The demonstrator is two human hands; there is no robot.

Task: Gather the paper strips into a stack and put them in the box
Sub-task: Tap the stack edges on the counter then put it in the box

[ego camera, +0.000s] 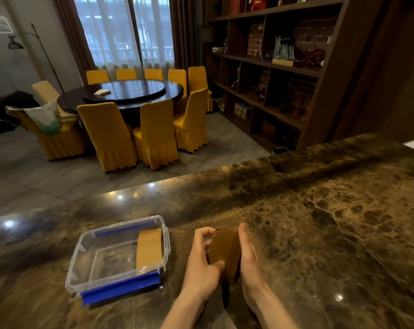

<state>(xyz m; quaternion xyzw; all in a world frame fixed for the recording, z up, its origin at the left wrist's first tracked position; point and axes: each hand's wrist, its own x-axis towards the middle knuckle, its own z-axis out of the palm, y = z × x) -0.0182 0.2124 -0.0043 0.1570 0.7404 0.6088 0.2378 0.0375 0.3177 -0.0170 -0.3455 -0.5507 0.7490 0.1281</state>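
Observation:
A stack of brown paper strips (225, 251) stands on edge on the marble counter, pressed between both hands. My left hand (202, 264) grips its left side, thumb across the near face. My right hand (247, 257) presses flat against its right side. To the left sits a clear plastic box (82, 264) with blue clips, lid off. One stack of tan strips (149, 248) lies inside it against the right wall.
The brown marble counter (320, 222) stretches right and far from the hands. Its far edge drops to a dining room with a round table (120, 93) and yellow chairs. A dark bookshelf (272, 67) stands at the right.

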